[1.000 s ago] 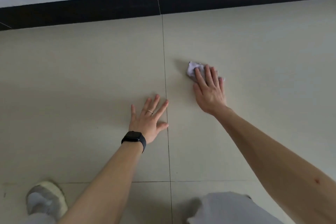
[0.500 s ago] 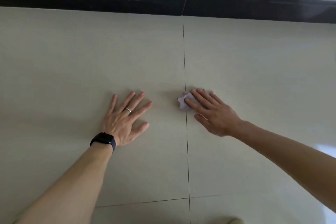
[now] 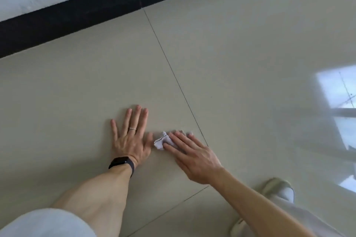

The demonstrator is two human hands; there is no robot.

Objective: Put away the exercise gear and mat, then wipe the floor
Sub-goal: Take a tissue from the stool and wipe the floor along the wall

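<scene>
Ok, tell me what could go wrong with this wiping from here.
The right hand only presses the small crumpled cloth with flat fingers, so it may slide out. The cloth lies close beside the thumb of the left hand; a further stroke could bump it. The left hand braces on glossy floor and might slip.

The left hand and right hand lie flat, fingers straight.

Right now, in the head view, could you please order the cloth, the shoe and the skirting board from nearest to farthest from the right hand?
1. The cloth, under the right hand's fingers.
2. The shoe, to its right, nearer the person.
3. The black skirting board, far ahead along the wall.
</scene>
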